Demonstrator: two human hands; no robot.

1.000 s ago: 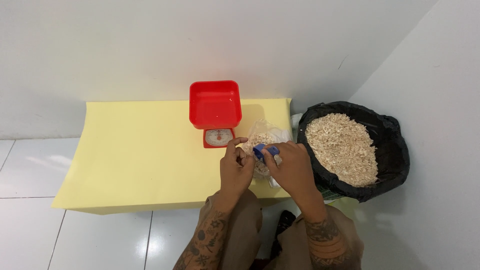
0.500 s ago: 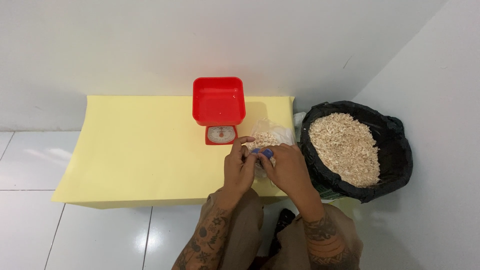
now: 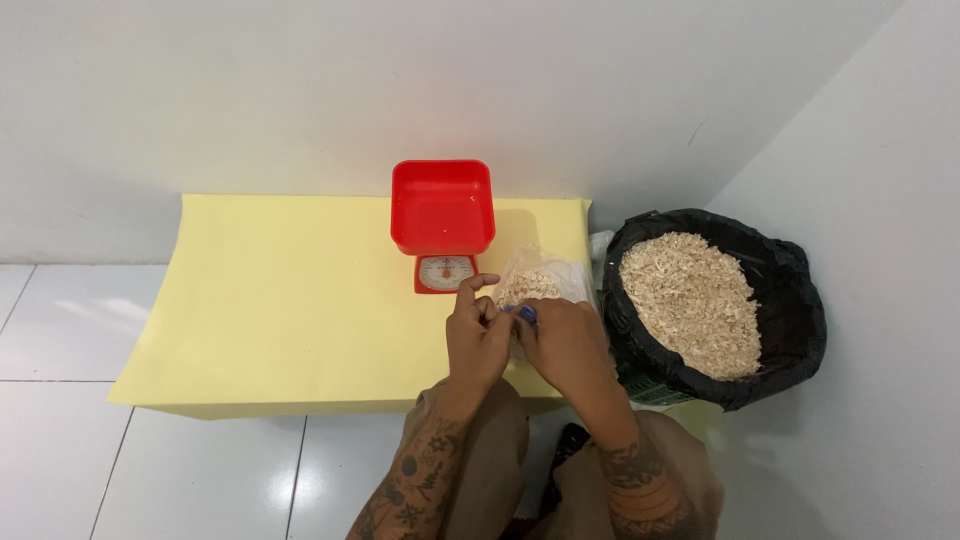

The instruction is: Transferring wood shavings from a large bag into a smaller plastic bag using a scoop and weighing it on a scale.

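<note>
Here, in the head view, your left hand [image 3: 478, 335] and your right hand [image 3: 565, 345] meet close together at the near edge of the yellow surface [image 3: 290, 300], just right of its middle. The fingers of your left hand are curled in and pressed toward the right hand, with the forefinger crooked upward; its fingertips touch a small blue piece [image 3: 524, 314] that shows between the two hands. The fingers of your right hand are folded over the same spot and seem to pinch the blue piece from the right, though how firmly you hold it cannot be told. Right behind your hands, on the far side, stands a clear plastic bag [image 3: 540, 280] filled with pale wood shavings, its neck gathered under your fingers. To the left of the bag and just beyond your left hand sits a red kitchen scale [image 3: 444, 272] with a round dial, carrying a square red tray [image 3: 442, 205] on top. Off the right end of the surface, well apart from the scale, a black sack [image 3: 790, 300] stands open against the white wall, heaped with the same pale shavings [image 3: 690, 300]. Your knees are at the near edge, above a white tiled floor [image 3: 200, 470].
</note>
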